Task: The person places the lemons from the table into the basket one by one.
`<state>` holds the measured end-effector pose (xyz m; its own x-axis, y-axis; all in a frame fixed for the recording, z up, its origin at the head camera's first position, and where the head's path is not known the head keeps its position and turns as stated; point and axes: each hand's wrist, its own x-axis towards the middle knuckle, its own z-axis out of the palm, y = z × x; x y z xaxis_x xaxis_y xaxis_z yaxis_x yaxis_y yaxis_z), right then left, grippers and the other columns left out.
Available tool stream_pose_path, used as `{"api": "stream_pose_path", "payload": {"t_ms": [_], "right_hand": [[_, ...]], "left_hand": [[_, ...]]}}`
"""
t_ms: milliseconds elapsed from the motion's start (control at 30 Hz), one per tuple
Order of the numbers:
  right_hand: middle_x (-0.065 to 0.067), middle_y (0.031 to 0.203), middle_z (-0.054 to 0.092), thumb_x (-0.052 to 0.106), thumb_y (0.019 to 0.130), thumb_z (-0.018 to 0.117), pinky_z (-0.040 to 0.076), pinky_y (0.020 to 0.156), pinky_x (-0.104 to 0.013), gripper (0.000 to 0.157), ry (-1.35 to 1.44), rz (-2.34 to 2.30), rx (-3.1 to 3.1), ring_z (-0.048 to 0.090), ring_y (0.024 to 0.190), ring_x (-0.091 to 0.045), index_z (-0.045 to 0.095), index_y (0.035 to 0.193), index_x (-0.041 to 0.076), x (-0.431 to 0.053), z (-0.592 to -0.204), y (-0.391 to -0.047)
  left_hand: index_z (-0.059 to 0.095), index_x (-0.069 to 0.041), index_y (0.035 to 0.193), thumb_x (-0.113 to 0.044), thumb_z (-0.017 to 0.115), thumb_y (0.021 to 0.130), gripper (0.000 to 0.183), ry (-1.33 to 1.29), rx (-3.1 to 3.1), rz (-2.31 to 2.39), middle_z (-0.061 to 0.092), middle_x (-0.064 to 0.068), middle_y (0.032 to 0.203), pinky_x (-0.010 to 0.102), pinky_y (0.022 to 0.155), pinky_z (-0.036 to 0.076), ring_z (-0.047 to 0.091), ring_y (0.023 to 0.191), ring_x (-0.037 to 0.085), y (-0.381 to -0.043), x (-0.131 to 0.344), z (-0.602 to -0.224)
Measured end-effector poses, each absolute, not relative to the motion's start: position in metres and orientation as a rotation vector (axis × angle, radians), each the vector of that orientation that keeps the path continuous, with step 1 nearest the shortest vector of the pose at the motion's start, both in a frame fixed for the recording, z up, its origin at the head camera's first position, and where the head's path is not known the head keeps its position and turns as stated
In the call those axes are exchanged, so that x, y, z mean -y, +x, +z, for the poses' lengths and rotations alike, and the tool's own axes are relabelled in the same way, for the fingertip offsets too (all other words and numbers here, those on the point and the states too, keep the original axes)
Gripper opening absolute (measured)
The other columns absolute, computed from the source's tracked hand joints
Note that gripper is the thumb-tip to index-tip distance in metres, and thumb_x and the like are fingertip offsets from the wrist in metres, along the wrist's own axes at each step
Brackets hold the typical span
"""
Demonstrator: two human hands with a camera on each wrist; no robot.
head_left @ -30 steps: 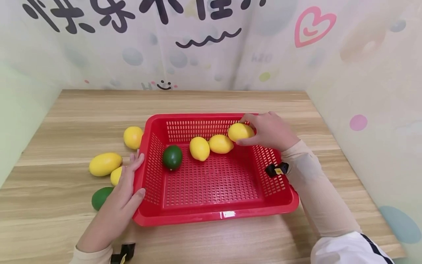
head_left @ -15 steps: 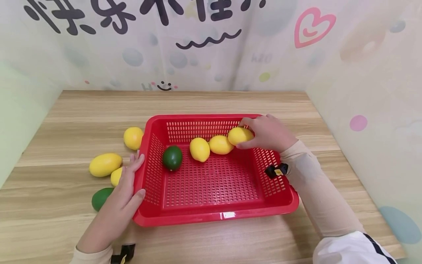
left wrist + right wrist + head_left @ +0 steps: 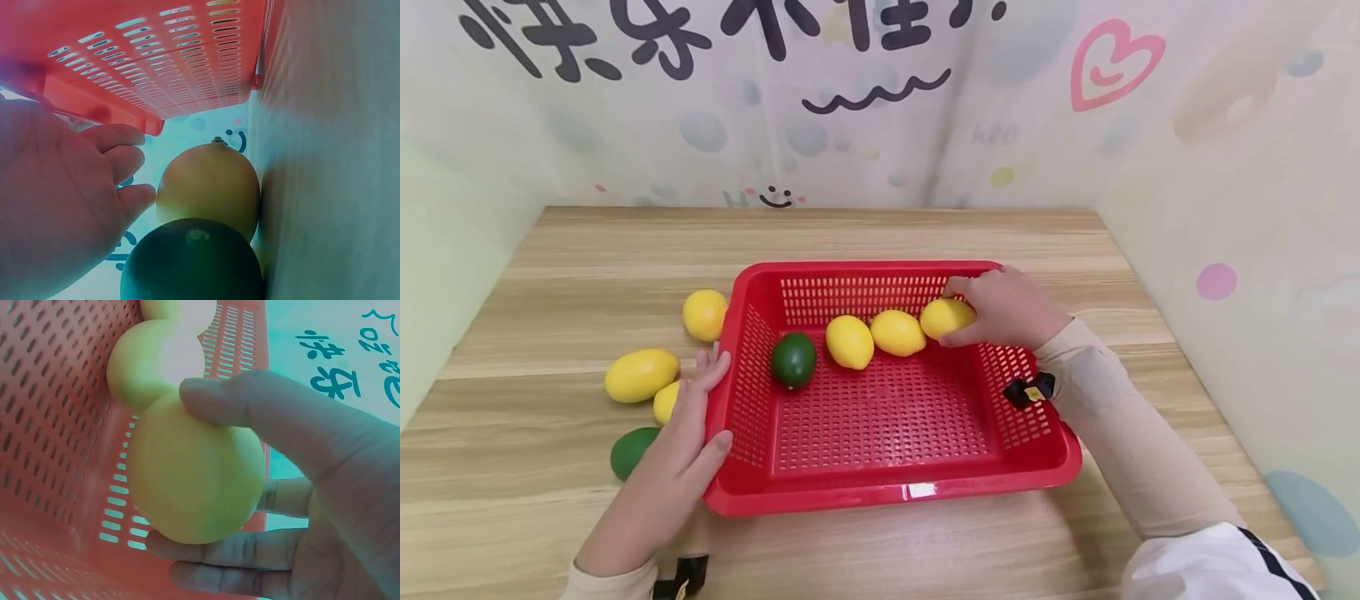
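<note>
My right hand [image 3: 1011,308] pinches a yellow lemon [image 3: 946,318] inside the back right corner of the red basket [image 3: 891,496]. In the right wrist view, the thumb lies over the top of that lemon [image 3: 197,475] and the fingers pass beneath it. Just left of it are a second lemon [image 3: 898,332] and a third lemon [image 3: 850,342], then a dark green, avocado-like fruit [image 3: 793,361] by the left wall. My left hand [image 3: 673,454] rests against the basket's left rim with fingers extended; in the left wrist view its fingertips [image 3: 140,194] show beside the basket's outer wall.
Outside the basket, to its left, several fruits lie on the wooden table [image 3: 512,500]: a round yellow one [image 3: 703,315], an elongated yellow one [image 3: 642,375], a partly hidden yellow one [image 3: 666,403] and a green one [image 3: 632,452]. A printed wall [image 3: 865,158] stands behind.
My right hand has lowered its lemon into the basket beside the others. The two neighbouring lemons have shifted slightly left. My left hand stays at the rim.
</note>
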<state>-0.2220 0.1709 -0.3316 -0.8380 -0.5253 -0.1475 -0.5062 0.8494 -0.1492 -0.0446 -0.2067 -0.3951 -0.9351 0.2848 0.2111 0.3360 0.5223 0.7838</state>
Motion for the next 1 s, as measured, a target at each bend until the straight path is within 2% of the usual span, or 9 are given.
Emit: {"api": "stream_pose_path", "payload": {"t_ms": [233, 467, 633, 867, 1000], "right_hand": [[0.000, 0.091, 0.072, 0.047, 0.081, 0.085, 0.048, 0.080, -0.041, 0.060, -0.803, -0.144, -2.829, 0.058, 0.075, -0.019, 0.071, 0.125, 0.009, -0.171, -0.335, -0.223], [-0.001, 0.090, 0.072, 0.047, 0.081, 0.084, 0.044, 0.092, -0.048, 0.059, -0.841, -0.119, -2.812, 0.060, 0.075, -0.020, 0.072, 0.123, 0.008, -0.170, -0.338, -0.224], [0.000, 0.087, 0.071, 0.049, 0.082, 0.083, 0.044, 0.088, -0.048, 0.059, -0.853, -0.070, -2.801, 0.059, 0.073, -0.020, 0.072, 0.122, 0.008, -0.168, -0.339, -0.225], [-0.001, 0.091, 0.074, 0.048, 0.082, 0.084, 0.046, 0.084, -0.046, 0.059, -0.848, -0.053, -2.773, 0.061, 0.075, -0.019, 0.072, 0.124, 0.009, -0.165, -0.341, -0.225], [-0.002, 0.096, 0.075, 0.049, 0.082, 0.084, 0.047, 0.088, -0.048, 0.061, -0.829, -0.053, -2.770, 0.063, 0.080, -0.020, 0.071, 0.127, 0.010, -0.164, -0.343, -0.226]], "left_hand": [[0.014, -0.020, 0.166, 0.000, 0.052, 0.100, 0.080, -0.534, 2.703, -1.404, 0.006, 0.006, 0.173, 0.010, 0.117, 0.006, 0.000, 0.159, 0.027, -0.044, 0.206, -0.396], [0.011, -0.022, 0.167, -0.001, 0.052, 0.100, 0.081, -0.512, 2.728, -1.426, 0.005, 0.005, 0.173, 0.011, 0.117, 0.007, 0.000, 0.159, 0.026, -0.045, 0.206, -0.394], [0.012, -0.021, 0.167, -0.001, 0.052, 0.100, 0.080, -0.529, 2.712, -1.430, 0.005, 0.005, 0.173, 0.010, 0.117, 0.006, 0.000, 0.159, 0.026, -0.045, 0.206, -0.394], [0.012, -0.021, 0.167, -0.001, 0.052, 0.100, 0.080, -0.530, 2.707, -1.419, 0.005, 0.006, 0.173, 0.011, 0.118, 0.005, 0.000, 0.159, 0.026, -0.045, 0.206, -0.395], [0.012, -0.022, 0.167, 0.000, 0.051, 0.100, 0.080, -0.533, 2.709, -1.420, 0.004, 0.006, 0.173, 0.010, 0.117, 0.005, -0.001, 0.159, 0.026, -0.045, 0.206, -0.395]]}}
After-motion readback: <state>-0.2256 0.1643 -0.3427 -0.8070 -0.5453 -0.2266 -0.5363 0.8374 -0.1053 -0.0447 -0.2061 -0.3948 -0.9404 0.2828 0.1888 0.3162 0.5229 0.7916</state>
